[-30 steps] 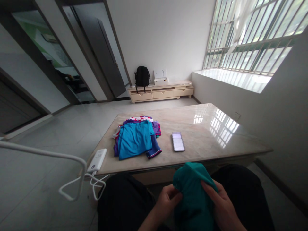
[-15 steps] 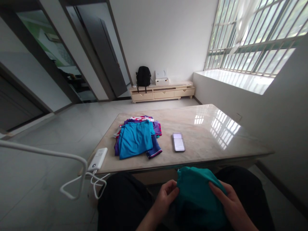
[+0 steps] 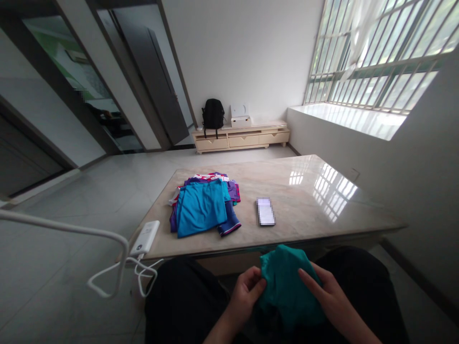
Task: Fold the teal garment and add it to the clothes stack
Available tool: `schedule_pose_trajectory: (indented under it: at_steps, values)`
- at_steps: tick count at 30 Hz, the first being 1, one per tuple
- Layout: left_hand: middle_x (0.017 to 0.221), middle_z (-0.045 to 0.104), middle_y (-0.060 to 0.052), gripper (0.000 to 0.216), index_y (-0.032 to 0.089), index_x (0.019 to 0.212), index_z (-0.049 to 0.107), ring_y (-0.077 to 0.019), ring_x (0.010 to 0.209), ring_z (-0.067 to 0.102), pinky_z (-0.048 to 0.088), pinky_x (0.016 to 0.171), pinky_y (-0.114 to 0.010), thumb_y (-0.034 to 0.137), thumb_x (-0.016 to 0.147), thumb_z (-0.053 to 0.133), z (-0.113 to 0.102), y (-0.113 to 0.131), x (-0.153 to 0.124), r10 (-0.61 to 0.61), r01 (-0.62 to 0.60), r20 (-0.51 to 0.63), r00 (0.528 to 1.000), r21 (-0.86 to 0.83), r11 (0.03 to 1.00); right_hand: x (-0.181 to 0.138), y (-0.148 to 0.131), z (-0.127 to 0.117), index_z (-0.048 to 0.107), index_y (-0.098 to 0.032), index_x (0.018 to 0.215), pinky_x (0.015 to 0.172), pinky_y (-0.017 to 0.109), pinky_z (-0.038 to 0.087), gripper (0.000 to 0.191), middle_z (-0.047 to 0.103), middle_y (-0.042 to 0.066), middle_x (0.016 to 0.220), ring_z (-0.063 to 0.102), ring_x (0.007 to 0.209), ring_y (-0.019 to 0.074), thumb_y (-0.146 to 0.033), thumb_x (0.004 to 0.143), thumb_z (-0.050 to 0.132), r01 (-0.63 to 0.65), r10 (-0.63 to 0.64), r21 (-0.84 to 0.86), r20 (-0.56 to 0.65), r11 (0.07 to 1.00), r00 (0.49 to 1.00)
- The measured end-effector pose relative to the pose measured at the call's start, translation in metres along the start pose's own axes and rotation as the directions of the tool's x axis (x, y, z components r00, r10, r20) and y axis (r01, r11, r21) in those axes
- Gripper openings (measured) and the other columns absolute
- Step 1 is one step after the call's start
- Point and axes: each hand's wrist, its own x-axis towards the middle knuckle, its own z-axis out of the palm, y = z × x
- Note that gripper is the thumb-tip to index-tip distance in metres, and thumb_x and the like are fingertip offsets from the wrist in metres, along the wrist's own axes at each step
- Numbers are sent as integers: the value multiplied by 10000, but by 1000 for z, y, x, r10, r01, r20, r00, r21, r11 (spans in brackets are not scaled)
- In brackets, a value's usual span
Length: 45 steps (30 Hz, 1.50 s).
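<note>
A teal garment (image 3: 285, 284) is bunched in my lap, just below the near edge of the marble table (image 3: 322, 205). My left hand (image 3: 245, 291) pinches its left edge with closed fingers. My right hand (image 3: 328, 298) lies on its right side, fingers curled over the cloth and gripping it. My dark trousers show under both hands. On the table's left part lies a pile of clothes (image 3: 204, 203) with a blue piece on top and purple and red ones beneath.
A phone (image 3: 266, 211) lies on the table right of the pile. A white power bank (image 3: 145, 237) sits at the table's left corner with a white cable (image 3: 118, 267) looping off it. A low cabinet (image 3: 240, 136) with a black backpack (image 3: 213, 113) stands at the far wall.
The teal garment has been gathered into a tighter bunch between my hands. My right hand has slid a little left over the cloth. The table's contents have not moved.
</note>
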Motion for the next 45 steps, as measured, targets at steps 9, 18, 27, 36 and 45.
schedule_pose_trajectory:
  at_steps: [9, 18, 27, 36, 45]
  values:
    - [894, 767, -78, 276, 158, 911, 787, -203, 825, 658, 496, 773, -275, 426, 852, 818, -2, -1, -4, -5, 4, 37, 999, 26, 1000, 7, 25, 20, 377, -266, 1609, 1270, 482, 265, 749, 460, 72, 1624, 415, 1505, 297, -497, 951, 648, 18, 1, -180, 106, 984, 994]
    - [1068, 787, -132, 346, 176, 1144, 786, -256, 956, 702, 499, 937, -358, 421, 899, 772, 3, 2, -3, -17, 20, 98, 995, -31, 999, 8, 30, 12, 534, -278, 1524, 1157, 398, 428, 645, 583, 110, 1498, 590, 1337, 305, -534, 941, 637, 73, -32, -392, 111, 917, 993]
    - [934, 755, -91, 328, 151, 1035, 766, -195, 854, 659, 474, 803, -280, 451, 902, 763, 1, 2, -3, -15, -6, 161, 987, 132, 991, 3, 43, 41, 800, -160, 1091, 827, 314, 535, 382, 790, 53, 968, 701, 920, 288, -464, 878, 709, -4, 61, -229, 242, 973, 968]
    - [877, 670, -28, 525, 151, 1102, 713, -176, 834, 579, 435, 753, -261, 531, 768, 856, -8, -9, 3, -3, -60, 180, 984, 345, 937, -2, 34, 28, 789, -152, 983, 713, 273, 523, 503, 781, 47, 890, 684, 803, 212, -566, 709, 873, -312, 297, 224, 98, 923, 950]
    - [776, 656, -5, 421, 130, 862, 742, -148, 743, 561, 408, 690, -235, 550, 864, 741, -12, 0, 5, -91, -34, 210, 973, 523, 852, 0, -14, -10, 812, -217, 953, 707, 302, 610, 471, 798, 31, 791, 746, 733, 220, -470, 588, 968, -242, 390, 581, -144, 777, 909]
